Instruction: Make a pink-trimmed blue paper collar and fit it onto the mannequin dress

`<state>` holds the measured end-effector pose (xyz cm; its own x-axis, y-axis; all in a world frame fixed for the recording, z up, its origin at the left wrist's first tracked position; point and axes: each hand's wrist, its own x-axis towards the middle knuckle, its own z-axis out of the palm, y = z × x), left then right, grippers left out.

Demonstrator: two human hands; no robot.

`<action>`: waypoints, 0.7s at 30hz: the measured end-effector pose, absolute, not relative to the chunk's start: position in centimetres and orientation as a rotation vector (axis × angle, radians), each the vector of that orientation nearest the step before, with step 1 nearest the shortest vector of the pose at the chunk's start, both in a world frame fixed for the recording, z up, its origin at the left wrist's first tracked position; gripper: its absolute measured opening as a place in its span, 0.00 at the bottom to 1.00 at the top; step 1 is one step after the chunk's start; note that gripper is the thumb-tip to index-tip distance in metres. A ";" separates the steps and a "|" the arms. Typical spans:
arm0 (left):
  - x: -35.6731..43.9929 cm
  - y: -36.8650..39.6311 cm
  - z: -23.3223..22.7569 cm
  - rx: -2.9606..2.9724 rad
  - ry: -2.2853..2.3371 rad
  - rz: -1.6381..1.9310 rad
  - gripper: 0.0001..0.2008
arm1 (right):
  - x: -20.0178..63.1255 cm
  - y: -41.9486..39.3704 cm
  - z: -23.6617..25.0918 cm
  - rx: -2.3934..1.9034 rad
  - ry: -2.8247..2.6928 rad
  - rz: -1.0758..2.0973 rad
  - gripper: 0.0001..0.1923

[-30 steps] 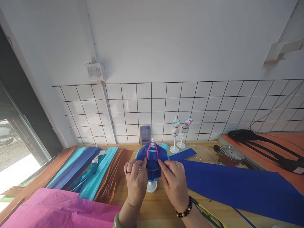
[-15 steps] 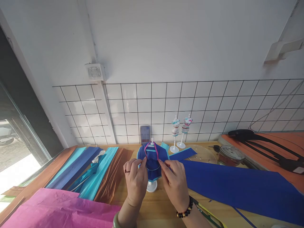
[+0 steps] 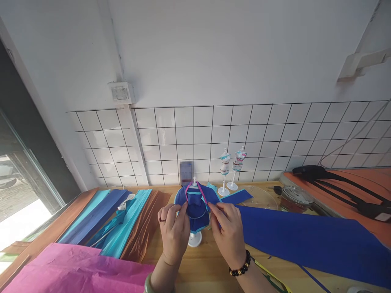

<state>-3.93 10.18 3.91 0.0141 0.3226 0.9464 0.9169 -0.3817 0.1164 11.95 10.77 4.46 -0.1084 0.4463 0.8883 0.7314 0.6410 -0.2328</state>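
Observation:
A small white mannequin stand (image 3: 194, 240) on the wooden table wears a dark blue paper dress (image 3: 195, 205) with light blue trim. A thin pink ribbon (image 3: 202, 191) loops round its neck. My left hand (image 3: 174, 232) pinches the ribbon's left end at the dress's left side. My right hand (image 3: 229, 234), with a dark bead bracelet, pinches the ribbon's right end at the dress's right side. Both hands are close in front of the stand.
Pink paper (image 3: 76, 268) lies at the near left, with blue, turquoise and brown paper strips (image 3: 122, 215) behind it. A large dark blue sheet (image 3: 305, 240) spreads to the right. Two small mannequins (image 3: 230, 167), a glass jar (image 3: 295, 199) and scissors (image 3: 271, 278) are nearby.
My right hand has moved a little to the right, drawing the pink ribbon's right end outward. My left hand has hardly shifted.

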 end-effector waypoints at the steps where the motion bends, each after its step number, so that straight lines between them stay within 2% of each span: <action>1: -3.9 10.2 3.9 -1.741 -1.270 -1.380 0.14 | 12.0 10.8 4.5 -0.960 -1.744 -0.314 0.15; 14: -4.0 10.3 3.7 -1.756 -1.276 -1.379 0.15 | 11.7 10.8 4.1 -0.951 -1.795 -0.328 0.16; 21: -3.9 10.2 4.0 -1.752 -1.269 -1.375 0.13 | 11.5 10.8 4.2 -0.934 -1.785 -0.320 0.12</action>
<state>-3.94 10.23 3.97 0.0208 0.3286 0.9443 0.9149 -0.3871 0.1146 11.54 10.76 4.21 -0.1480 0.4420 0.8847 0.7220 0.6596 -0.2088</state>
